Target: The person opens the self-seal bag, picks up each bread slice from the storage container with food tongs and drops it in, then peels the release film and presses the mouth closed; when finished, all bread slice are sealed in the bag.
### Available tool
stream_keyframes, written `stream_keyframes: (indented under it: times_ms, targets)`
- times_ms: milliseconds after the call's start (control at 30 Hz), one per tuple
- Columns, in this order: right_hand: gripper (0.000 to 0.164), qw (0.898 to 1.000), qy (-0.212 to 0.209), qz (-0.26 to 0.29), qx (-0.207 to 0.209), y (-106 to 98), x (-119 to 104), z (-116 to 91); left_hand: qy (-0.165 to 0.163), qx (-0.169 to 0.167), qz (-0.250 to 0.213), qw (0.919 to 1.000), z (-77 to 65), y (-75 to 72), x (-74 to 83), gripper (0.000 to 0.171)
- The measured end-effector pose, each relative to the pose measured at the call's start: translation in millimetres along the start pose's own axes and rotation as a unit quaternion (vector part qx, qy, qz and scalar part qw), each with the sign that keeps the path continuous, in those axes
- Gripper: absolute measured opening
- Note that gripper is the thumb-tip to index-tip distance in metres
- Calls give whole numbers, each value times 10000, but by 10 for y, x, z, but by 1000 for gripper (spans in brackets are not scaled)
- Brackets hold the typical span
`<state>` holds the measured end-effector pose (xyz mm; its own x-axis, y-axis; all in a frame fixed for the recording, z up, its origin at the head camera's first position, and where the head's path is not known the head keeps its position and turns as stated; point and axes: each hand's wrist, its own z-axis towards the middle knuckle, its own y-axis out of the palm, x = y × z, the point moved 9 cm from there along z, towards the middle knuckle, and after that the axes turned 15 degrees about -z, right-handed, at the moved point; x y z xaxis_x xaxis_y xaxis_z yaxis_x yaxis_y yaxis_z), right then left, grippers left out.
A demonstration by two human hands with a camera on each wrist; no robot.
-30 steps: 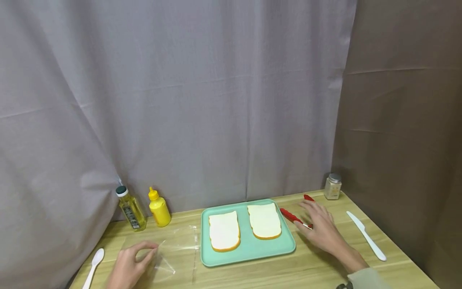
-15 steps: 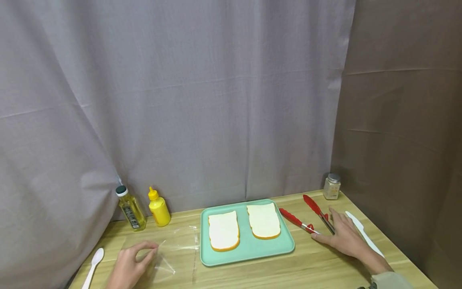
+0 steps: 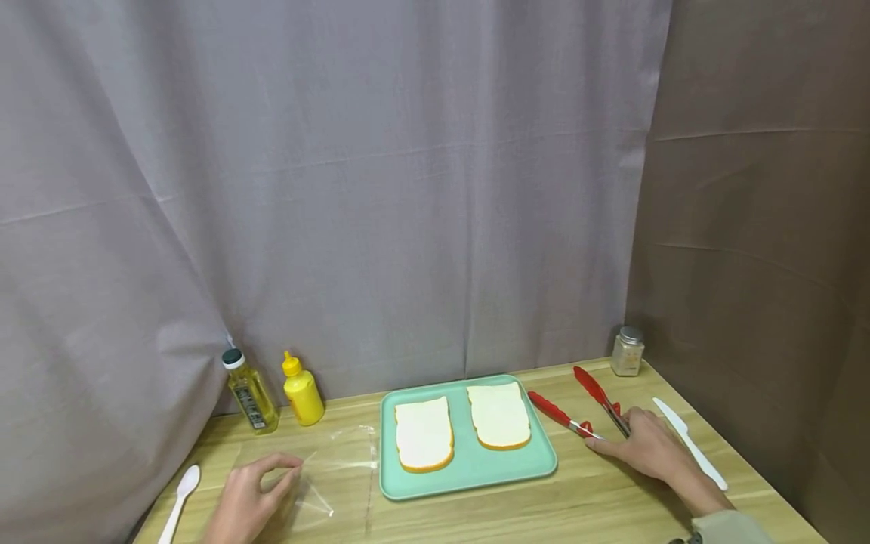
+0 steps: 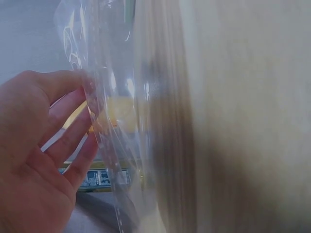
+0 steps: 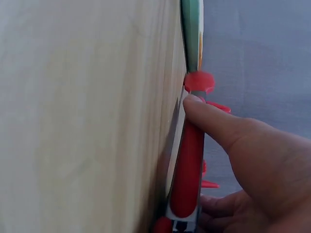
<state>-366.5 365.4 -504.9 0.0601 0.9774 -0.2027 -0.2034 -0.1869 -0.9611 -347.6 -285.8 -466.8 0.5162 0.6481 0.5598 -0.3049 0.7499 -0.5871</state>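
Observation:
Clear plastic bag (image 3: 343, 461) lies at the front left, its edge pinched between the thumb and forefinger of my left hand (image 3: 248, 495). The left wrist view shows the transparent film (image 4: 116, 82) rising at those fingertips. On the right, my right hand (image 3: 655, 449) grips red-tipped tongs (image 3: 552, 408), their two arms spread apart and pointing away from me. Its thumb presses along one red-and-metal tong arm (image 5: 188, 165) in the right wrist view, while the other fingers are partly hidden behind. Between the hands, a green tray (image 3: 469, 480) holds two bread slices (image 3: 424, 434).
An oil bottle (image 3: 253, 397) and a yellow squeeze bottle (image 3: 303, 393) stand at the back left. A white spoon (image 3: 182, 495) lies left of my left hand. A seasoning jar (image 3: 627, 353) stands at the back right, with a white knife (image 3: 689, 442) beyond my right hand.
My right hand has moved right and toward me, from over the tongs' middle to their handle end, its fingers now round it. My left hand keeps its pinch on the bag.

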Motion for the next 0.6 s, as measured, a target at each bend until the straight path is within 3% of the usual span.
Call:
stream_keyframes:
  times_ms: [300, 600]
  targets:
    - [68, 9981, -110, 507, -321, 11, -84, -21, -139, -59, -15, 9999, 5, 19, -33, 22]
    - [67, 9956, -317, 867, -185, -9, -356, -108, -119, -73, -85, 9999, -3, 5, -12, 20]
